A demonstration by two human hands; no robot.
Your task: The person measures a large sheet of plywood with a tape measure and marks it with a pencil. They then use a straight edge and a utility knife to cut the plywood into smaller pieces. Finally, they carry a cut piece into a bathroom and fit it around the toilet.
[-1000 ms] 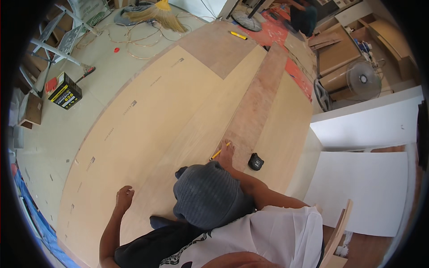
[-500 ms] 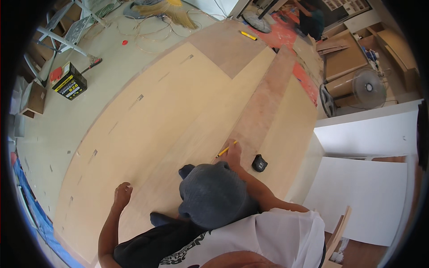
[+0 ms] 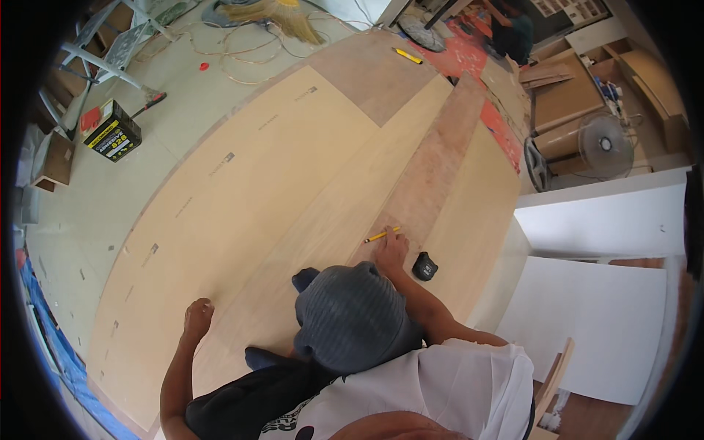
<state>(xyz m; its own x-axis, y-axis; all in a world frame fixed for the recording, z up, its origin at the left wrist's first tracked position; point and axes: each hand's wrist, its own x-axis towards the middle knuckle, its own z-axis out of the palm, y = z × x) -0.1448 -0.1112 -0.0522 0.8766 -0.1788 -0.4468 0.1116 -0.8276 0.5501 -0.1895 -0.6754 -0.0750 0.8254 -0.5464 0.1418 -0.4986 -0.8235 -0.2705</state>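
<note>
My right hand [image 3: 392,251] grips a yellow pencil [image 3: 375,237] low over a long reddish-brown strip [image 3: 436,158] that lies on pale plywood [image 3: 213,198]. A black tape measure [image 3: 424,266] rests just right of that hand, beside my forearm. My left hand [image 3: 198,317] is at the lower left over the pale sheet, fingers loosely bent, with nothing clearly visible in them. My grey-clad leg [image 3: 348,315] sits between my arms, with a dark socked foot [image 3: 304,279] behind it.
Left are a black can [image 3: 117,137], folding ladder [image 3: 117,55], blue sheeting [image 3: 55,330] and cables. A broom [image 3: 286,18] and yellow cutter [image 3: 407,56] lie at the back. Another person [image 3: 506,33] crouches far right, near a fan [image 3: 601,143]. A white panel [image 3: 587,323] lies right.
My right hand has shifted slightly right along the strip, and the pencil now lies at a flatter angle. My left hand has moved slightly up and left. The camera view has shifted a little.
</note>
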